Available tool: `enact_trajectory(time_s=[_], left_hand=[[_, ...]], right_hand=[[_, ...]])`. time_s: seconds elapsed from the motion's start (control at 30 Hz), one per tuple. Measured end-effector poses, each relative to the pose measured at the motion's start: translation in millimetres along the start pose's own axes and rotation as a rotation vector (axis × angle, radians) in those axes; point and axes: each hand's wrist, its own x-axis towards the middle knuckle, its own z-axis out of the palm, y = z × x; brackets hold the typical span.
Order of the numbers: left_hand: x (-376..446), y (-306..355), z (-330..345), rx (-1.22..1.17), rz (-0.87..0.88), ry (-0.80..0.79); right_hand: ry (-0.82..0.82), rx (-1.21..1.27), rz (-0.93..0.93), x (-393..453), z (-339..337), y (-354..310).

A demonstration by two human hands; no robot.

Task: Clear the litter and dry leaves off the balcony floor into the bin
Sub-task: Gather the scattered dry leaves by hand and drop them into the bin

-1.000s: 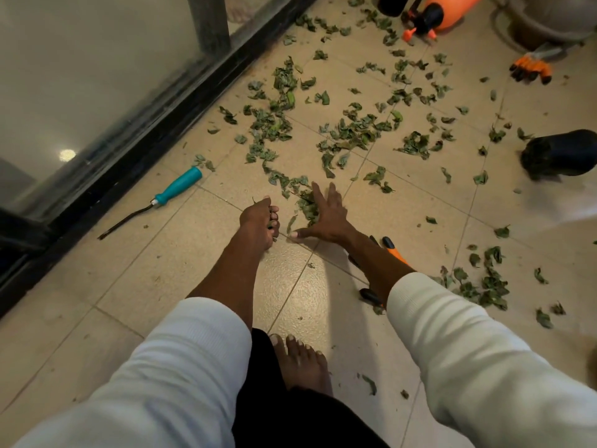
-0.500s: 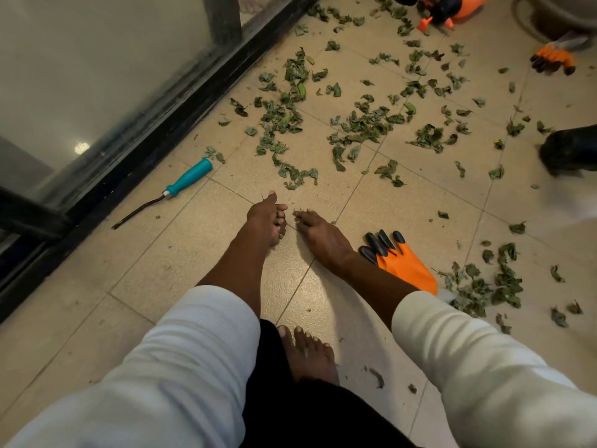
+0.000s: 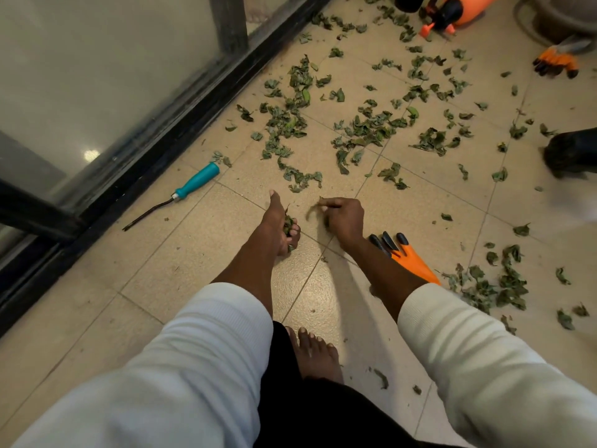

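Note:
Dry green leaves (image 3: pixel 365 127) lie scattered over the beige tiled balcony floor (image 3: pixel 200 253), with another heap (image 3: pixel 494 286) at the right. My left hand (image 3: pixel 279 224) is low over the floor, its fingers curled round a clump of leaves. Beside it, my right hand (image 3: pixel 344 218) pinches a few leaves just above the tiles. No bin that I can make out is in view.
A teal-handled tool (image 3: pixel 181 194) lies by the black door track (image 3: pixel 155 143). An orange clawed glove (image 3: pixel 407 257) lies under my right forearm, another (image 3: pixel 555 61) far right. An orange sprayer (image 3: pixel 452 11) stands at the top, a black object (image 3: pixel 571 151) at the right edge. My bare foot (image 3: pixel 315 355) is below.
My right hand, flat on the floor a second ago, swept leaves toward my left hand and now pinches some. My left hand has opened slightly around its clump.

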Motion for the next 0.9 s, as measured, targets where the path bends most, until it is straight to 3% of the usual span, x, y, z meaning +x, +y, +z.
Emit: enact_trajectory(time_s=[0.1,0.17,0.27,0.37,0.6,0.9], left_hand=[[6,-6,2,-0.005,0.021,0.002],[7,-7,7,-0.029,0.069,-0.005],[11,-7,14,-0.201,0.133,-0.069],[9,-9,13,-0.25,0.154,-0.099],[10,-5,8,-0.207,0.155,-0.067],[12,-9,14,-0.091,0.113,-0.142]], right_hand=[[-0.085,0.324,0.2,-12,11,-26],[-0.109,0.381,0.224,-24,23,-37],[-0.111,0.245,0.094,-43,34,-44],[-0.228,0.085,-0.066,-54,34,-46],[-0.506,-0.113,-0.058,-44,11,-57],[-0.224,-0.147,-0.178,-45,0,-50]])
